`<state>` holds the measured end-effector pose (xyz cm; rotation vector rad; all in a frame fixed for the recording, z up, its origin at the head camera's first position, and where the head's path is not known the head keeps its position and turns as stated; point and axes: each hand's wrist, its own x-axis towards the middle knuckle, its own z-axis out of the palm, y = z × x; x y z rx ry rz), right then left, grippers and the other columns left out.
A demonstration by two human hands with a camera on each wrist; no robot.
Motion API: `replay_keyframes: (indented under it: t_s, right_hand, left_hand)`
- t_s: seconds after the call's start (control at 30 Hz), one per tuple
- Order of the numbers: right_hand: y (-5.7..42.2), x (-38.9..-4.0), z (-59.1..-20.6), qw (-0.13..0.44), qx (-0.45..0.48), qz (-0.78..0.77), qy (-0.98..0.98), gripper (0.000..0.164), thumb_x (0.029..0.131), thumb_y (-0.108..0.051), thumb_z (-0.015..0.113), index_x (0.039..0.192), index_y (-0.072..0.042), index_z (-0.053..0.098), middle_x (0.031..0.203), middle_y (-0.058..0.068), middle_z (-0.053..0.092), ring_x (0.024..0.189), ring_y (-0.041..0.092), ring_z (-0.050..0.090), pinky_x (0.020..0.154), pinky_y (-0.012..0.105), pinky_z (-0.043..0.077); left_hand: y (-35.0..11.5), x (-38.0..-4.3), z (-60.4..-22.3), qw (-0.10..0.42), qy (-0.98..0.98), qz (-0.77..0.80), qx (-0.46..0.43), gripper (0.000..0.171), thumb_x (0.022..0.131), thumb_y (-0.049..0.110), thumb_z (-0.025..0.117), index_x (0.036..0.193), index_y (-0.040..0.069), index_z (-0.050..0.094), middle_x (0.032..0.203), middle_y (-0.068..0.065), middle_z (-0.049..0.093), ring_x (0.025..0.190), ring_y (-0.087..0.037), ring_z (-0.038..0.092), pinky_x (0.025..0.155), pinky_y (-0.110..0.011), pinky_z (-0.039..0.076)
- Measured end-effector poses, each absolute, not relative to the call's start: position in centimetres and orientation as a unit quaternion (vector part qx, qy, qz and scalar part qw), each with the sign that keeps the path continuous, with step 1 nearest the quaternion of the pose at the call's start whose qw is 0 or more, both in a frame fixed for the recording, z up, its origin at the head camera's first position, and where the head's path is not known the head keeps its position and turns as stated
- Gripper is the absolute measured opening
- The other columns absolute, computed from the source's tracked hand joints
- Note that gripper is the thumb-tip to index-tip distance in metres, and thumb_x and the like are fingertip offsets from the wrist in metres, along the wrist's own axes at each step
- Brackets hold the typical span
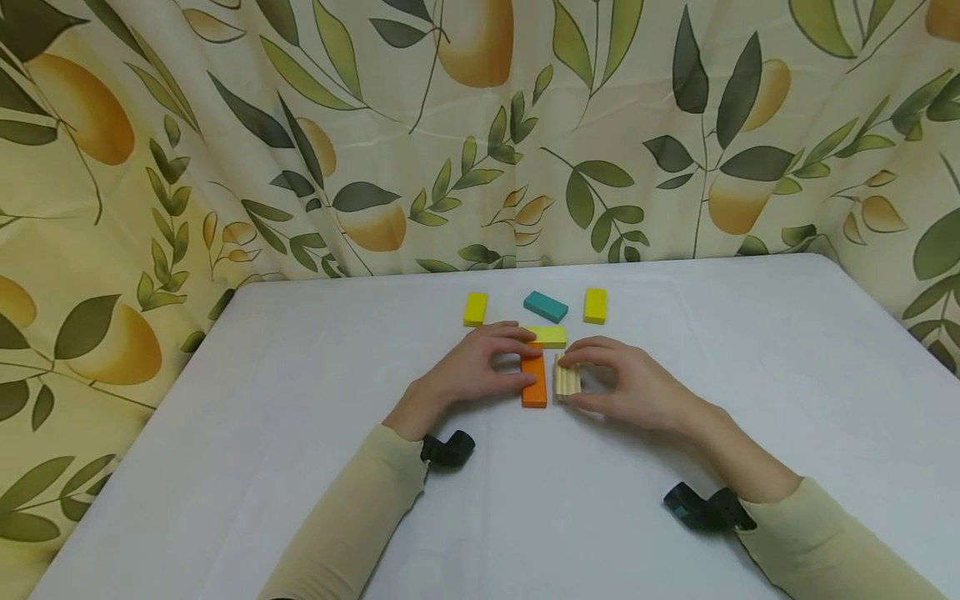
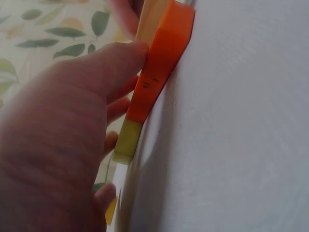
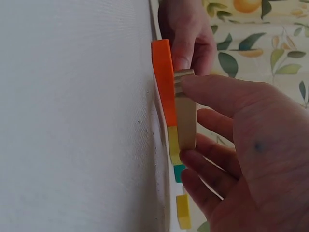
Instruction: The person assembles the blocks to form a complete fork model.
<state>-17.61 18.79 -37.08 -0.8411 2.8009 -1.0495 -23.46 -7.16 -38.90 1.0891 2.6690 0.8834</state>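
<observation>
By the head view's clock, a curtain [image 1: 480, 125] printed with leaves and orange fruit hangs at twelve, behind the white surface [image 1: 480, 533]. Two pale sleeves [image 1: 352, 512] reach in from about seven and five o'clock, each with a black wrist camera [image 1: 450, 450] at its cuff. The left hand [image 1: 476, 362] comes to the orange block [image 1: 535, 393] from its nine o'clock side, fingers loosely bent, the thumb and a fingertip resting on the block rather than wrapped round it. The right hand [image 1: 633, 382] sits at three o'clock of a ridged wooden bundle [image 1: 567, 379] (several thin strips side by side, by the look of its end) and pinches it lengthwise between thumb and fingers. That bundle is just beside the orange block, at its three o'clock; whether it touches the surface I cannot tell. The orange block itself lies lengthwise from six to twelve. At its one o'clock end lies a pale yellow block [image 1: 553, 337], partly under the left fingers. Farther off, just past twelve, is a teal block [image 1: 546, 307], slanted. Two smaller yellow blocks [image 1: 596, 306] flank it, at nine and three.
</observation>
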Motion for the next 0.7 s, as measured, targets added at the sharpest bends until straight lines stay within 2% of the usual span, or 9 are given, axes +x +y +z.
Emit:
replay_keyframes:
  t_s: [0.7]
  right_hand:
    - [17.8, -16.5, -36.7, 0.001, -0.304, -0.338, 0.891, 0.036, 0.085, -0.025, 0.084, 0.118, -0.018, 0.072, 0.125, -0.004, 0.063, 0.119, 0.023, 0.056, 0.103, 0.053, 0.045]
  left_hand:
    - [-7.1, -23.1, -38.6, 0.064, 0.886, 0.286, 0.36, 0.041, 0.094, 0.038, 0.072, 0.132, 0.021, 0.07, 0.146, 0.006, 0.054, 0.146, -0.016, 0.03, 0.119, -0.043, 0.023]
